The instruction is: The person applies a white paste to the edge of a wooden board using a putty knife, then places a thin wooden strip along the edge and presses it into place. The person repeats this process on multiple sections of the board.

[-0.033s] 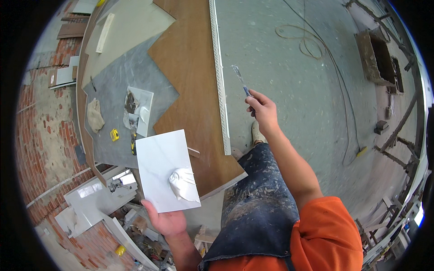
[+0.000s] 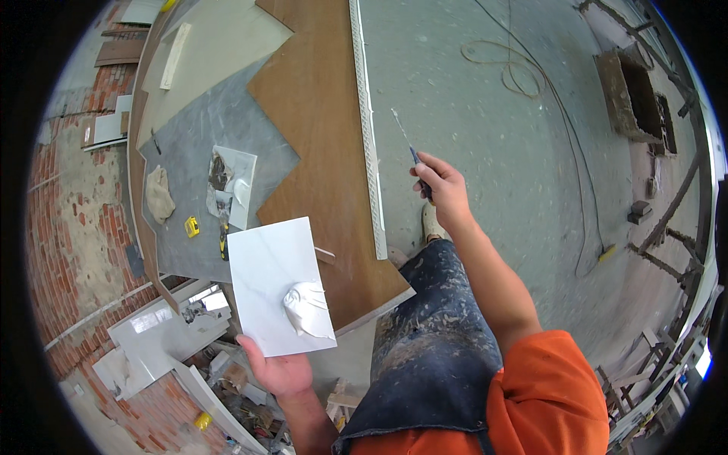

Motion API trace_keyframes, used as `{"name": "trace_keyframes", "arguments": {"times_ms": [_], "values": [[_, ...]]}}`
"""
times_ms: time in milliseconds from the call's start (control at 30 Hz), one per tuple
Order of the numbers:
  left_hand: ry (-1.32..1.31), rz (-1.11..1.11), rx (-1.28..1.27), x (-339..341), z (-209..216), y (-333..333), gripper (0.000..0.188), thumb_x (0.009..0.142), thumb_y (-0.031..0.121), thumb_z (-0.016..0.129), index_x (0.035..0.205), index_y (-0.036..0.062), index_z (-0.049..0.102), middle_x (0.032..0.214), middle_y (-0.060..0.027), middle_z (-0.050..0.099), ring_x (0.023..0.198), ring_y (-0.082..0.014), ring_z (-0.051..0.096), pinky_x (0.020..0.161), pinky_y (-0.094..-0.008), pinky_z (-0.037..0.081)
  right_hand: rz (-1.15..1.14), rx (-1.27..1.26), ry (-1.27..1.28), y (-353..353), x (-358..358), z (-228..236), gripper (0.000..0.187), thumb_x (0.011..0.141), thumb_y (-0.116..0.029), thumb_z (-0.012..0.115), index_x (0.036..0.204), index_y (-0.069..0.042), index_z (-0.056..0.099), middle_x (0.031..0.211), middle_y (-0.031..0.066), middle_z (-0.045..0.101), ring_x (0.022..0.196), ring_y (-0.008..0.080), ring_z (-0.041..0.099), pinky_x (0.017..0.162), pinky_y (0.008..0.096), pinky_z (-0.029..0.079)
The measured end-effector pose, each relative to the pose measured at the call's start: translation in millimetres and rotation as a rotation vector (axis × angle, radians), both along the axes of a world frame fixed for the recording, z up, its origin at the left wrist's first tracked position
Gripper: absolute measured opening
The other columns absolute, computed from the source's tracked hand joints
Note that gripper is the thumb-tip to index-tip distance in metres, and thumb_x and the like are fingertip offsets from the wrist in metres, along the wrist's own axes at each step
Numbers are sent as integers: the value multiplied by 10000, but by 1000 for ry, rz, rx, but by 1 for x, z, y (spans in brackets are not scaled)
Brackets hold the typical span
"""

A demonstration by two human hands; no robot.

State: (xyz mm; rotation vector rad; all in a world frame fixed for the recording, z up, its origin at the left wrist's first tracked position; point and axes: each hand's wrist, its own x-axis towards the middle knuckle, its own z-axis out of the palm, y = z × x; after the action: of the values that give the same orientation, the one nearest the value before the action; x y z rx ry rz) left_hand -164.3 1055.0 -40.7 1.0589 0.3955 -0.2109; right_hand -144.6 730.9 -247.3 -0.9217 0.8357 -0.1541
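Note:
My left hand (image 2: 279, 370) grips the near edge of a white rectangular tile (image 2: 262, 265), thumb along its lower left side and the other fingers hidden beneath. A lump of white paste (image 2: 306, 309) sits on the tile's lower right part. Out to the right, over the floor, my right hand (image 2: 441, 184) is closed round the dark handle of a putty knife (image 2: 415, 155). Its narrow blade points up and away, seen nearly edge-on, with whitish residue on it. The knife is well apart from the tile.
A brown board (image 2: 326, 152) with a stepped edge and a white side strip (image 2: 368, 129) lies beside me. On the grey surface are a smaller smeared tile (image 2: 241, 182), a yellow tape measure (image 2: 192, 226) and a cloth-like bundle (image 2: 160, 194). Cables (image 2: 565, 114) cross the floor at right.
The putty knife has rolled in my right hand, so its blade now shows thinner and more of its handle shows. The left hand and tile stay almost still.

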Motion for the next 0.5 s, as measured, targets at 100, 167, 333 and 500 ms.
{"name": "trace_keyframes", "arguments": {"times_ms": [100,167,333,500], "values": [[13,-17,-4,0,0,0,675,1064,487,389,1527,-1,332,1558,-122,400,1428,-289,378,1192,-453,268,118,190,-126,2,-29,6,394,985,-162,627,1346,-7,602,1020,51,701,785,105,618,673,247,485],[23,-33,-6,-1,-2,4,671,1067,486,379,1542,16,316,1574,-121,382,1441,-295,363,1200,-456,262,160,200,-126,10,-42,4,396,982,-170,634,1343,-11,606,1019,50,702,787,102,619,671,247,485],[61,-24,14,-3,-6,9,676,1061,495,396,1543,27,322,1572,-119,390,1441,-298,370,1199,-464,273,144,184,-110,27,-47,-7,422,989,-161,639,1373,1,573,1038,62,696,813,105,629,693,247,502],[67,-12,73,-5,-3,8,686,1052,501,418,1540,27,327,1568,-119,397,1435,-299,380,1197,-469,280,118,114,-70,45,-35,-8,438,978,-172,656,1383,-28,577,1029,23,693,824,83,617,676,229,470]]}}
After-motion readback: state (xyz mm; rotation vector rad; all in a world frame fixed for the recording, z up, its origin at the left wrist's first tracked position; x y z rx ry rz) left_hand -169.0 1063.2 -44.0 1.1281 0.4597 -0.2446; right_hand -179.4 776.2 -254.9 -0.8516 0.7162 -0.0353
